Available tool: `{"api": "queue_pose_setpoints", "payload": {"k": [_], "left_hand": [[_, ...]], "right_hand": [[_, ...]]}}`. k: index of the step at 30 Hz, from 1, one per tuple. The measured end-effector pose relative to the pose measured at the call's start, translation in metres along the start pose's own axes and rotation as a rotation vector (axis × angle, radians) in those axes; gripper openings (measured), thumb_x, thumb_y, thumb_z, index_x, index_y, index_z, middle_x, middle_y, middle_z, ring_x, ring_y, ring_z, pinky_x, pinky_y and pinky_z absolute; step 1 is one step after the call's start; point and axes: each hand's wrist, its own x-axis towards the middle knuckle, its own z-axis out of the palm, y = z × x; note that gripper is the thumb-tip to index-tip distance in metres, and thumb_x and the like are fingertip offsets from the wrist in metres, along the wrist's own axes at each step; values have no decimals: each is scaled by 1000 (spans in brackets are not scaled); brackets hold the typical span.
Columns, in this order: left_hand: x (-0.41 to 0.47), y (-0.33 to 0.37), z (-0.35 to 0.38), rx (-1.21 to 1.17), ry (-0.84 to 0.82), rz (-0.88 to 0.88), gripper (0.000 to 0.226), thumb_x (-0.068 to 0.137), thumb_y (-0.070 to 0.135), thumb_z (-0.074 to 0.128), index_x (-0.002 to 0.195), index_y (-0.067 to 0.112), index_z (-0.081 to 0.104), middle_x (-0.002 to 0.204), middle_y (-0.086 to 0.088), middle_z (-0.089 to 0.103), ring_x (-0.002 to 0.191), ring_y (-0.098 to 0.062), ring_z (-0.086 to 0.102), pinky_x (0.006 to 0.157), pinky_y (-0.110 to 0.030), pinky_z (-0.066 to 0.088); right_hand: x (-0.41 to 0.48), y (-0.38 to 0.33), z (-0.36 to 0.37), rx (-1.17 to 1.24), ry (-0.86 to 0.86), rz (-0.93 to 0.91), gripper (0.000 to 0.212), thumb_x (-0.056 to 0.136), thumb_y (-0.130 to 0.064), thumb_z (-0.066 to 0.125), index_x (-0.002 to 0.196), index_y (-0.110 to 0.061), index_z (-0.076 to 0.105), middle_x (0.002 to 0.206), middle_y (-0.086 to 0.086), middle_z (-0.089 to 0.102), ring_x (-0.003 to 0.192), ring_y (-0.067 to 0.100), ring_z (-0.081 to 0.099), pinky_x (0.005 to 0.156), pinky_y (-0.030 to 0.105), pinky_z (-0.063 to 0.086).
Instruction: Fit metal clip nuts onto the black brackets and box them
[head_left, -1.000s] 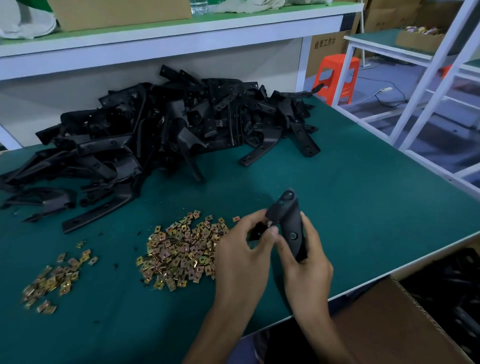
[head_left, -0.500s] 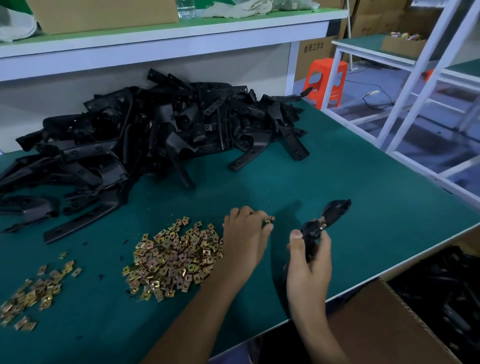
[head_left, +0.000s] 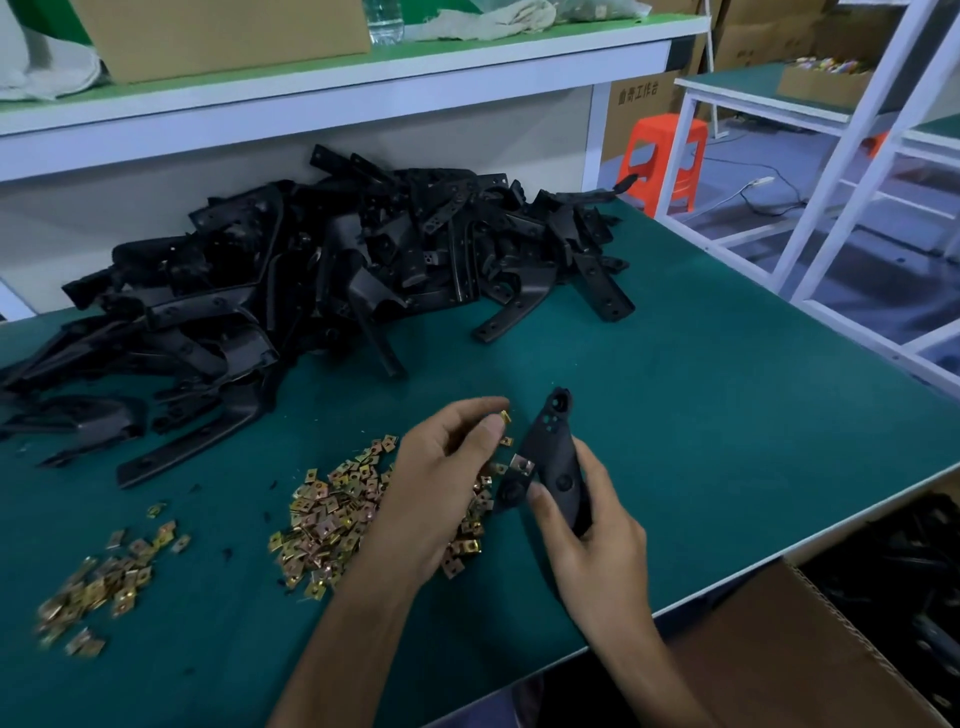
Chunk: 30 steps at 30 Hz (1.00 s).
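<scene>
My right hand (head_left: 587, 540) grips a black bracket (head_left: 551, 457) above the green table, its narrow end pointing up and away. One metal clip nut (head_left: 522, 464) sits on the bracket's left edge. My left hand (head_left: 441, 483) hovers just left of it and pinches a small brass clip nut (head_left: 504, 416) between thumb and fingertips. Under the left hand lies a heap of loose clip nuts (head_left: 332, 525). A large pile of black brackets (head_left: 322, 280) covers the back of the table.
A smaller scatter of clip nuts (head_left: 104, 582) lies at the front left. An open cardboard box (head_left: 810, 644) holding black parts stands below the table's front right edge. A white shelf (head_left: 332, 98) runs behind the pile; an orange stool (head_left: 665, 161) and white frames are at right.
My left hand left the bracket, reached into the nut heap and lifted out one nut. My right hand tilted the bracket away and then brought it back upright beside the left hand.
</scene>
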Motion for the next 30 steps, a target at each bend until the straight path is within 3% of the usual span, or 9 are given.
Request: {"api": "queue_pose_setpoints", "payload": {"k": [4,8,11,14,17,21,26,30], "left_hand": [[-11,9,-7,114,37,21,18,101,25,60,96,37,72,83,13,65,81,-4,60,77,-22,52],[-13,17,-4,105,106,42,21,98,13,63,93,30,75,87,12,74,84,-2,66,74,-14,51],[-15,23,-3,30,84,36,25,97,8,63,96,28,77,96,8,76,92,-4,70,77,-13,51],[-17,28,-2,15,73,53,25,95,4,65,98,26,77,95,6,77,91,-5,71,75,-11,51],[-16,30,-4,54,91,45,24,93,6,67,93,26,78,92,5,78,90,-7,72,75,-13,53],[-15,29,-8,93,115,17,24,92,6,68,92,27,79,92,4,78,91,-12,73,82,-28,59],[-13,31,-18,218,77,47,25,90,9,70,92,33,80,87,6,78,84,-11,75,77,-26,61],[-9,43,-35,373,-57,42,27,90,14,70,97,39,76,82,5,77,76,-10,73,71,-22,58]], "right_hand": [[-1,-3,1,-29,-29,-27,63,89,-52,64,148,-35,50,133,-17,66,118,2,64,99,31,52],[-1,-2,4,-77,-57,-52,60,92,-40,73,143,-51,43,117,-53,53,108,-24,54,89,5,43],[0,-1,4,-82,-72,-67,61,93,-40,73,143,-54,41,110,-66,40,104,-34,46,88,-1,38],[0,1,5,-91,-76,-86,61,93,-41,73,146,-49,44,107,-63,45,101,-30,50,85,3,42],[1,0,5,-96,-90,-81,60,92,-43,72,146,-49,45,111,-49,59,103,-17,61,87,19,52],[0,0,4,-104,-115,-77,58,93,-46,69,146,-49,46,113,-23,72,99,-2,67,84,32,56],[2,-1,5,-121,-142,-77,59,92,-47,70,146,-49,46,108,-22,72,96,-2,67,82,33,56],[2,-1,5,-141,-169,-99,60,92,-49,69,146,-53,43,107,-19,74,97,3,69,82,37,56]]}}
